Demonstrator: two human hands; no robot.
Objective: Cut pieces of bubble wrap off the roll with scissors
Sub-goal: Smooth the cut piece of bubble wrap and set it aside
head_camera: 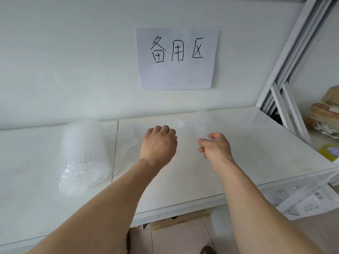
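White worktop (pixel 238 162), two slabs meeting at a seam, is carrying the stock. Roll of bubble wrap (pixel 83 154) is lying on its side at about nine o'clock from the hands, its axis running away from the viewer, with a loose clear sheet (pixel 126 142) trailing off its right flank across the seam. Left hand (pixel 158 142) is hovering knuckles-up just right of that sheet, fingers curled under; whether they are gripping anything cannot be told. Right hand (pixel 215 145) is sitting at three o'clock from the left hand, near but apart, its thumb and fingers (pixel 201 143) pinching the near edge of a cut piece of bubble wrap (pixel 199 123), which is rising crumpled toward twelve o'clock above the worktop. Paper sign (pixel 177 58) with handwritten black characters is hanging on the wall at twelve o'clock. White metal rack frame (pixel 286 70) is leaning at two o'clock, with cardboard packaging (pixel 322 114) beyond it. White printed carton (pixel 310 202) is lying below the worktop edge at four o'clock.
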